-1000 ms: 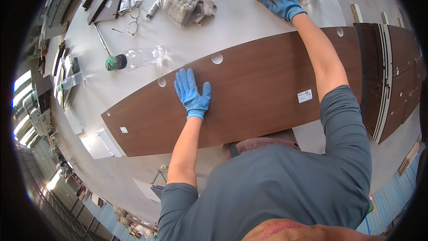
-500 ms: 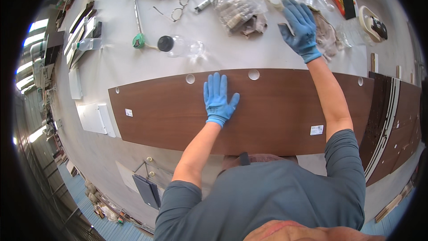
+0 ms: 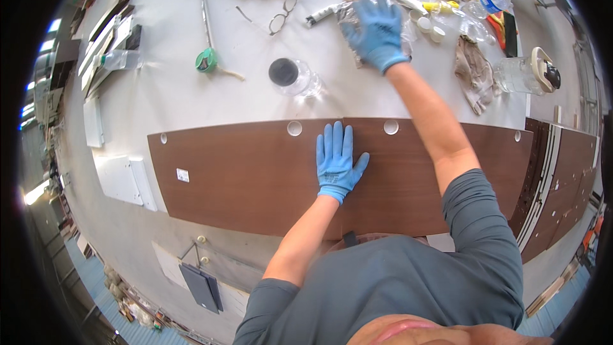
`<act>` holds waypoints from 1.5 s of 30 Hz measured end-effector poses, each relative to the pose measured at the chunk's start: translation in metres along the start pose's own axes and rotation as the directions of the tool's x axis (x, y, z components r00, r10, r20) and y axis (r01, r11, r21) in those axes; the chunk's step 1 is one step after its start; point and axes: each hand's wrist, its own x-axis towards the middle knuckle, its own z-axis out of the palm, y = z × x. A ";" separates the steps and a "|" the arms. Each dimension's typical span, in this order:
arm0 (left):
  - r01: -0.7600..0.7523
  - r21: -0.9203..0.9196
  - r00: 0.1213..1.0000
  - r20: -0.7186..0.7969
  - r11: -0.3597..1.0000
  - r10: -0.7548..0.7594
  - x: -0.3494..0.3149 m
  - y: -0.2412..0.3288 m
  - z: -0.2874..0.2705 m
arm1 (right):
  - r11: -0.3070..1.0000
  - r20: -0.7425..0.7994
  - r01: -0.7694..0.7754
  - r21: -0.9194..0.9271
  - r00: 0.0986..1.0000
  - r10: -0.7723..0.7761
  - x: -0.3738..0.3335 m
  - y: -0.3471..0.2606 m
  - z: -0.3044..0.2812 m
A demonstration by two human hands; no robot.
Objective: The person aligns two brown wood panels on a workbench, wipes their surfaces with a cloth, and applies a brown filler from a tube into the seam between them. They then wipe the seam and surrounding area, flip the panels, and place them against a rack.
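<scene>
Two blue-gloved hands: the left hand (image 3: 335, 169) is on the brown panel (image 3: 255, 182), the right hand (image 3: 378, 30) is over the clear plastic bag (image 3: 408, 37).
The left fingers are straight and close together, the thumb is apart, and the palm lies flat; the right fingers are somewhat spread but blurred, and I cannot tell whether they grasp the bag. The panel lies lengthwise along the near side of the white table (image 3: 191, 105). Beyond it, the clear bottle (image 3: 308, 82) with a black cap lies near the left hand. Near the bag are the eyeglasses (image 3: 277, 24) to the left and the crumpled cloth (image 3: 474, 75) to the right; the green tape measure (image 3: 205, 61) is farther left.
</scene>
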 end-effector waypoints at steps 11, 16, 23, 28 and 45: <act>-0.009 0.027 1.000 -0.005 1.000 0.009 0.001 0.003 0.000 | 0.997 -0.078 -0.004 0.078 0.997 0.010 0.040 0.022 0.008; -0.020 0.039 1.000 -0.021 0.999 0.021 0.003 0.003 0.001 | 0.936 0.408 -0.116 -0.333 0.877 0.254 0.113 0.122 0.026; -0.019 0.047 1.000 0.014 0.999 0.018 0.002 0.001 0.002 | 0.867 0.459 0.179 -0.464 0.886 0.063 0.105 0.167 0.079; -0.034 0.063 0.999 -0.002 0.997 0.034 0.002 0.000 0.005 | 0.971 0.045 -0.062 -0.231 0.996 0.075 0.084 0.152 0.016; 0.003 -0.830 0.963 0.152 0.557 0.222 0.050 0.151 -0.014 | -0.228 0.614 -0.578 0.784 0.664 0.426 -0.276 0.057 -0.212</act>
